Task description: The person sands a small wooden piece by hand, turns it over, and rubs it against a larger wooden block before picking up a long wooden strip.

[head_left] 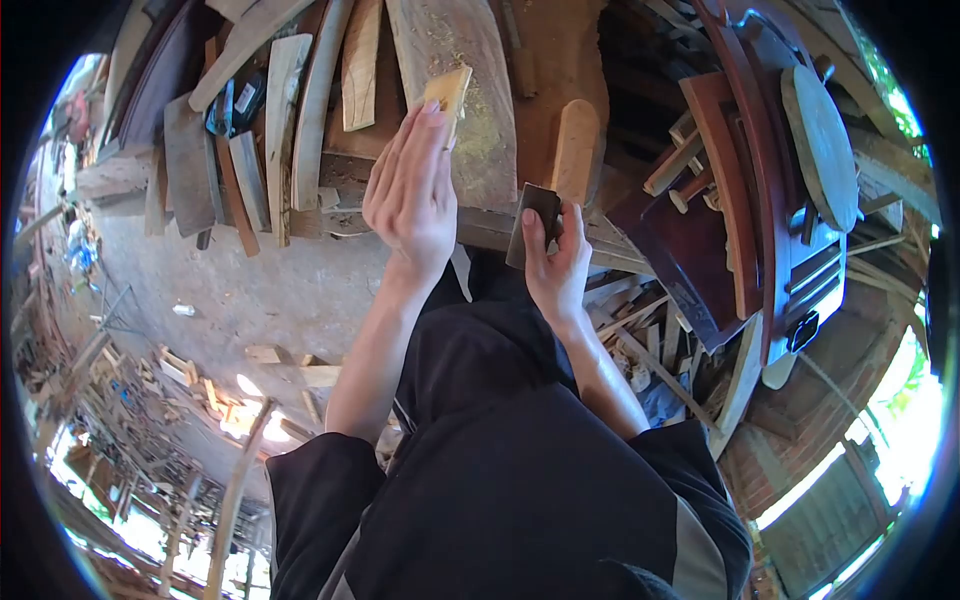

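My left hand is raised over the bench edge, fingers stretched forward and pressed together against a small yellowish piece of wood. Its thumb is hidden behind the hand. Below that piece lies a wide plank with pale sawdust on its surface. Closer to my body, my right hand grips a thin, dark brown rectangular piece, with the thumb across its face and the fingers behind. Past the right hand, a round-ended wooden board lies on the bench.
Several curved wooden slats lean along the bench at the left. Dark varnished furniture parts are stacked at the right, beside a round wooden disc. Offcuts are scattered on the concrete floor.
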Demonstrator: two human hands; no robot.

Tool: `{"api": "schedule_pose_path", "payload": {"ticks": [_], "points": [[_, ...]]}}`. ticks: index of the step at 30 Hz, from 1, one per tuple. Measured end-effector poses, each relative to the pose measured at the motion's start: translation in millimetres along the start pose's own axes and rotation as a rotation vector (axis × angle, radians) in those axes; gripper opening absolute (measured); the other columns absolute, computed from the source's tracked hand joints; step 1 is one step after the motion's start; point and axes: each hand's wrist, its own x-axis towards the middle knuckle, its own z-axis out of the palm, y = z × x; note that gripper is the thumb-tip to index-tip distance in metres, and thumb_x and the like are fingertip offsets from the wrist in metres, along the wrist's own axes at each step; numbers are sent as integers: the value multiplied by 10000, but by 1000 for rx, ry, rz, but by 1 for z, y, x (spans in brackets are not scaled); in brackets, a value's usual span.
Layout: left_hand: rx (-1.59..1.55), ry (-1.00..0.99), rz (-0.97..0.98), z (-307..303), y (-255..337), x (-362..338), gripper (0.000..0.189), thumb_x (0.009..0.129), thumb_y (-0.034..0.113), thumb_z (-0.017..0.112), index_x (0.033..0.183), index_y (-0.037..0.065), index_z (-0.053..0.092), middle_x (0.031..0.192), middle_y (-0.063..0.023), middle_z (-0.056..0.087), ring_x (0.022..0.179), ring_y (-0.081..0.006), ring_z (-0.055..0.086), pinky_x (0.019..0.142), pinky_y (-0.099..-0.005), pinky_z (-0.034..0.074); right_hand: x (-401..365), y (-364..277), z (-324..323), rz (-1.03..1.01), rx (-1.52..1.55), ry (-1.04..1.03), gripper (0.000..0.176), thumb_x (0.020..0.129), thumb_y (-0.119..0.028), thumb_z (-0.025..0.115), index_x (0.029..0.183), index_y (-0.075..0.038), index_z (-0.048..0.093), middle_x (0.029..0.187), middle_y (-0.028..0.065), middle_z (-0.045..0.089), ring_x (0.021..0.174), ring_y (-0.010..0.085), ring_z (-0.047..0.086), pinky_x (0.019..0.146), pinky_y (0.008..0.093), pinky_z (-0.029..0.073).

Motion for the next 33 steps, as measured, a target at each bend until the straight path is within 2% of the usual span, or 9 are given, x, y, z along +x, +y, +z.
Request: {"api": "schedule_pose_path", "payload": {"ticks": [1, 2, 7, 11, 14, 15, 17, 24, 33], "points": [[119, 52, 194, 0, -2, 3, 333, 864, -6, 718, 1193, 44, 706, 1173, -116, 746, 1062, -271, 727, 959, -387, 554, 0, 0, -1, -36, -4, 18, 245, 997, -200, 671, 1008, 15, 554, 757, 206, 644, 628, 350, 648, 603, 378, 501], [174, -200, 147, 2, -6, -2, 331, 864, -20, 741, 1191, 21, 715, 1232, -113, 729, 1140, -270, 708, 1021, -402, 550, 0, -1, -3, -36, 7, 30, 245, 997, -200, 671, 1008, 15, 554, 757, 206, 644, 628, 350, 648, 603, 378, 501], [31, -148, 142, -1, 4, -13, 311, 901, -11, 725, 1211, 15, 706, 1186, -133, 740, 1051, -235, 738, 955, -351, 578, 0, 4, -13, -85, -79, -11, 271, 999, -223, 673, 983, 22, 557, 781, 222, 631, 657, 389, 636, 615, 404, 495], [-462, 126, -438, 0, 12, -20, 236, 961, 65, 725, 1179, -11, 678, 970, -74, 738, 864, -96, 674, 764, -248, 556, -1, 4, -13, -23, -47, 71, 266, 1006, -221, 663, 980, 23, 560, 793, 234, 627, 686, 411, 637, 629, 422, 500], [-62, -243, -722, -2, 0, -20, 293, 911, 216, 797, 1079, 32, 641, 972, -109, 675, 895, -228, 662, 803, -389, 532, 6, 3, -12, -58, -130, 84, 248, 1007, -210, 660, 982, 22, 575, 814, 238, 641, 738, 450, 639, 639, 439, 503], [-60, -243, -725, -1, -7, -22, 293, 911, 216, 797, 1079, 32, 641, 972, -109, 675, 895, -228, 662, 803, -389, 532, 9, 5, -11, -57, -130, 81, 248, 1007, -210, 660, 982, 22, 575, 814, 238, 641, 738, 450, 639, 639, 439, 503], [140, -125, -286, 6, -24, -26, 354, 891, 275, 803, 1139, 75, 650, 1162, -159, 607, 1134, -334, 573, 972, -484, 454, 17, 10, -5, -179, -221, 110, 211, 991, -192, 675, 1000, 5, 599, 821, 218, 658, 751, 437, 648, 659, 457, 498], [-86, -220, -314, 17, -33, -41, 528, 944, 242, 751, 1407, 86, 552, 1494, -222, 442, 1416, -390, 420, 1160, -455, 350, 70, -23, 33, -467, -354, 16, 102, 955, -120, 676, 1002, -41, 633, 774, 143, 678, 723, 340, 659, 719, 410, 446], [-54, -161, -382, 29, -31, -55, 481, 976, 265, 652, 1407, 82, 541, 1543, -166, 468, 1494, -358, 358, 1184, -487, 259, 98, -28, 72, -725, -595, -156, 84, 964, -148, 669, 997, -71, 672, 700, 114, 670, 637, 291, 636, 761, 371, 397]]}}
